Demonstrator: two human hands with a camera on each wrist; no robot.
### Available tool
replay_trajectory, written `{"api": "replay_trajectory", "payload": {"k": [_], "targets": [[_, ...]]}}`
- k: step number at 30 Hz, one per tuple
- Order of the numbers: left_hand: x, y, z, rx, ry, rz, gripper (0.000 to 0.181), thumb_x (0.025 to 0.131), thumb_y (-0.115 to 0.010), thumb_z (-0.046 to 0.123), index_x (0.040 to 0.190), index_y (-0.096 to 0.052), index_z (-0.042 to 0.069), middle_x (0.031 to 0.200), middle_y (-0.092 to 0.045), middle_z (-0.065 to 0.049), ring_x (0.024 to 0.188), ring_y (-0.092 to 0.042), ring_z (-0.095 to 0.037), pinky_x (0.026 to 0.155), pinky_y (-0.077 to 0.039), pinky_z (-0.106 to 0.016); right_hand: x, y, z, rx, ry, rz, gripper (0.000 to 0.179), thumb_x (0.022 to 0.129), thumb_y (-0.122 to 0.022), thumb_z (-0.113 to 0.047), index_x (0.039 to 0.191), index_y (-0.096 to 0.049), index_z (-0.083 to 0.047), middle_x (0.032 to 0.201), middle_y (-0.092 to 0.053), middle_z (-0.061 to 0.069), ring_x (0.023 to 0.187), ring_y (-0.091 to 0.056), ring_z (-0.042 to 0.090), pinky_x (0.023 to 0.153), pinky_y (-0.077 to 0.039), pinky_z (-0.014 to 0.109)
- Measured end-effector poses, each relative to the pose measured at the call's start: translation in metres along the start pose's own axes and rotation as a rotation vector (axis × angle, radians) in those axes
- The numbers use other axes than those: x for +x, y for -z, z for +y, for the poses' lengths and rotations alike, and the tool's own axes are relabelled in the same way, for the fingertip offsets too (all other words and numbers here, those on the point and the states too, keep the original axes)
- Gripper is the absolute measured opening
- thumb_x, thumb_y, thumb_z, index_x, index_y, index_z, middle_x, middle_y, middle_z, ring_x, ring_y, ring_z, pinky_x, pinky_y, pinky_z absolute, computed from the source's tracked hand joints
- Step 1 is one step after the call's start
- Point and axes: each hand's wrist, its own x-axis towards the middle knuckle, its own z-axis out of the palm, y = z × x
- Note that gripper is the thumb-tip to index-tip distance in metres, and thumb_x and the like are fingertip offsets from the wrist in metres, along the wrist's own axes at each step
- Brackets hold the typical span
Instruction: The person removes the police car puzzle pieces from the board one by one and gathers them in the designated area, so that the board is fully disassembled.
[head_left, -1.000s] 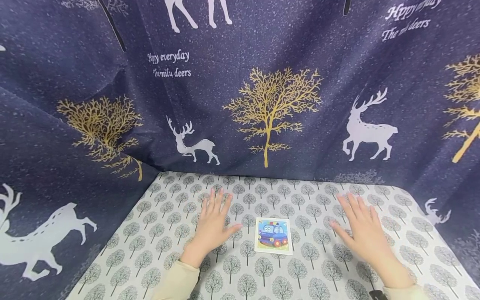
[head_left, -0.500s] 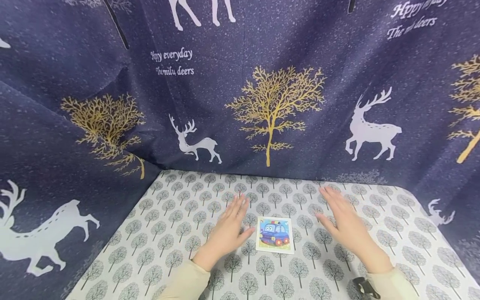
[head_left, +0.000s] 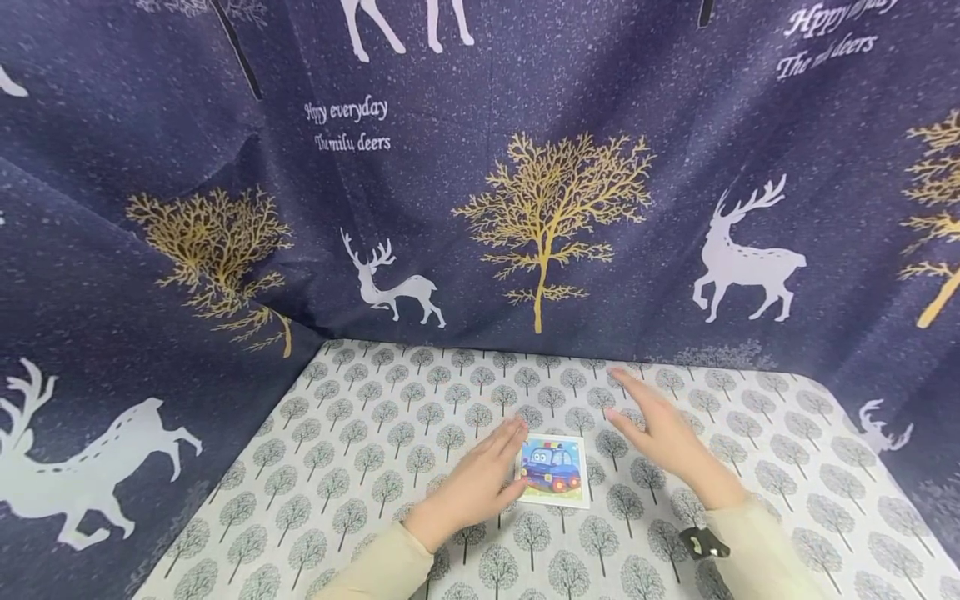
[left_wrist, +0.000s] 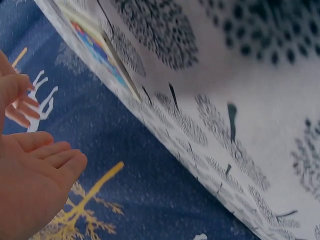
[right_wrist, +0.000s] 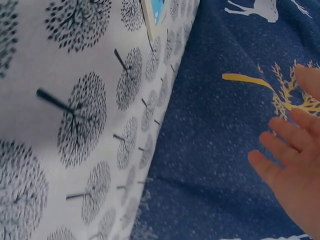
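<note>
A small square picture board (head_left: 553, 471) with a white rim and a cartoon blue police car lies flat on the tree-print cloth. The left wrist view shows its raised rim side-on. My left hand (head_left: 480, 475) covers a bit of its left edge in the head view, its fingers extended and held together. In the left wrist view that hand (left_wrist: 37, 185) appears raised above the cloth, apart from the board. To the board's right, my right hand (head_left: 663, 429) is held in the air with fingers extended and thumb apart. Neither hand holds anything.
White cloth with grey trees (head_left: 360, 467) covers the table. Behind and to the left hangs a dark blue curtain (head_left: 480, 275) printed with deer and golden trees. A dark wristband (head_left: 703, 543) sits at the right sleeve's cuff.
Both hands have moved inward toward the board, the left one rightward to its edge, the right one leftward. They have turned from palms down to more edge-on. The board stays put.
</note>
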Motion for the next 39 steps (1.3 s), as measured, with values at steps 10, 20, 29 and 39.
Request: {"api": "replay_trajectory", "payload": {"k": [10,20,29,39], "targets": [[0.003,-0.013,0.013,0.041,-0.121,-0.149,0.072,0.096,-0.052,0.041,0.149,-0.028,-0.002,0.155,-0.026,-0.018,0.141,-0.029,-0.031,0.114,-0.028,-0.042,0.019,-0.025,0.004,0.162,-0.001,-0.098,0.054,0.094,-0.062,-0.024,0.142,-0.045,-0.004,0.142,-0.047,0.021,0.125,-0.048,0.044,0.101,-0.039,0.06],[0.005,-0.018,0.021,0.093,-0.158,-0.318,0.075,0.096,-0.05,0.048,0.149,-0.029,0.001,0.156,-0.024,-0.014,0.143,-0.026,-0.026,0.115,-0.027,-0.036,0.032,-0.056,0.011,0.335,0.036,-0.243,0.043,0.096,-0.059,-0.019,0.132,-0.053,0.004,0.132,-0.056,0.019,0.118,-0.055,0.037,0.097,-0.047,0.051],[0.01,-0.018,0.03,0.087,-0.122,-0.398,0.077,0.094,-0.05,0.052,0.151,-0.028,0.004,0.158,-0.022,-0.011,0.144,-0.023,-0.023,0.115,-0.027,-0.033,0.039,-0.077,0.002,0.432,0.054,-0.406,0.04,0.095,-0.06,-0.015,0.126,-0.056,0.009,0.12,-0.061,0.025,0.102,-0.063,0.033,0.087,-0.055,0.033],[0.008,-0.021,0.03,0.079,-0.092,-0.418,0.076,0.094,-0.051,0.051,0.149,-0.032,0.004,0.157,-0.023,-0.012,0.144,-0.023,-0.022,0.115,-0.027,-0.032,0.045,-0.095,0.005,0.403,0.054,-0.446,0.032,0.091,-0.064,-0.015,0.116,-0.064,0.005,0.113,-0.067,0.018,0.102,-0.064,0.032,0.091,-0.053,0.045]]}}
